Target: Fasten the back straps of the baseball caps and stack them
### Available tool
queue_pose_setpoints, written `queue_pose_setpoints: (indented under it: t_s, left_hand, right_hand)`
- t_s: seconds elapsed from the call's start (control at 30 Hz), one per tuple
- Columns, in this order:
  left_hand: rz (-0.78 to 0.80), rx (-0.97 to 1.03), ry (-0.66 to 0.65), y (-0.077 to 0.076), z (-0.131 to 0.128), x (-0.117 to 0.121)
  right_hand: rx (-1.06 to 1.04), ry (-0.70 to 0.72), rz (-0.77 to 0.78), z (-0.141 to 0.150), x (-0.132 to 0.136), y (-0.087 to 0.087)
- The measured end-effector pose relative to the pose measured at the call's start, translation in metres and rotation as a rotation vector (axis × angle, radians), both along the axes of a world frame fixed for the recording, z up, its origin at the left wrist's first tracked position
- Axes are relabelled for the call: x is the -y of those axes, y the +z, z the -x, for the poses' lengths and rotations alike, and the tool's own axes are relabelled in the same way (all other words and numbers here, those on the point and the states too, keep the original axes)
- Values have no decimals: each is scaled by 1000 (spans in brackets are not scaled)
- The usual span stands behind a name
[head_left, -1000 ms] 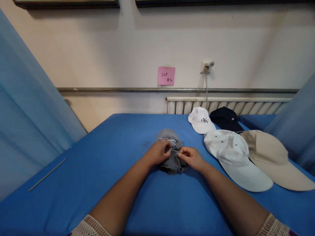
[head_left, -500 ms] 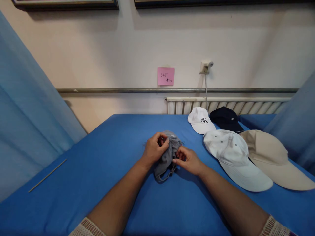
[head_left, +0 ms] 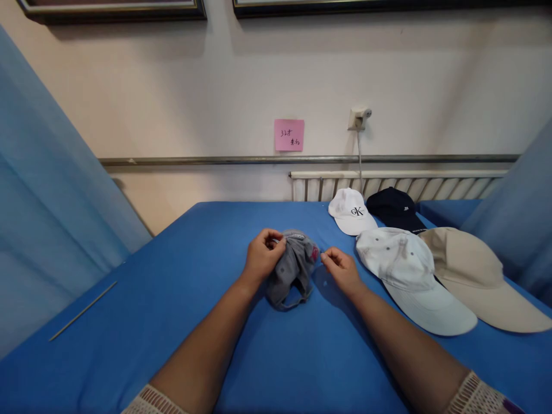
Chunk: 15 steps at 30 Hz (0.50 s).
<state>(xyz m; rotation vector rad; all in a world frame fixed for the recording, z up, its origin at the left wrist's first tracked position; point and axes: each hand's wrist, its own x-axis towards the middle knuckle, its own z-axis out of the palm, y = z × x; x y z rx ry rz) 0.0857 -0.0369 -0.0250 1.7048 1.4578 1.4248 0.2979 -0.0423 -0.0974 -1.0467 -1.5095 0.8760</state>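
From where I stand, everything seems arranged around one gray baseball cap (head_left: pixel 284 275), which sits on the blue cloth (head_left: pixel 194 351) of the table, its fabric rumpled and its back opening and strap toward the person. The left hand (head_left: pixel 261 256) is at the left side of that cap, thumb and fingertips pinching the cloth of its crown. The right hand (head_left: pixel 344 271) is just off the cap's right side, near a small red patch (head_left: pixel 314 253) on it; thumb and forefinger are pressed together at the tips — whether anything fine is caught between them, I cannot tell. Cream openwork sleeves (head_left: pixel 157 401) end partway down both arms, on the near side of the gray cap. Over to the right of it lie four more caps: a white cap (head_left: pixel 351 213) with dark lettering and a navy cap (head_left: pixel 390 207) farther back than the gray one, then a pale, smudged cap (head_left: pixel 401 264) and a beige long-billed cap (head_left: pixel 474 264) more directly to its right, the beige one partly behind the pale one. Well to the left of the gray cap rests a thin stick (head_left: pixel 83 310), lying at a slant. Beyond the gray cap, on the wall, I see a pink sticky note (head_left: pixel 288 135) with handwriting — and, right of that cap's line, a plugged-in socket (head_left: pixel 356 119) above a white radiator (head_left: pixel 332 187).
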Motion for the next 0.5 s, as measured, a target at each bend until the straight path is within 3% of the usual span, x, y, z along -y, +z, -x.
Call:
queue_pose_setpoints:
  t_s: [0.2,0.37,0.5]
  left_hand:
    - [1,-96,-69,-2,-8,8]
    - [-27,-48,-77,-1,-12,13]
    - [-35,-34,-111,-3,-21,18]
  right_hand:
    - [47,-10,-21,8,1,-3]
    - [170,-59,3,12,-1,-12]
    - [257,-13,-86,15,-1,-13]
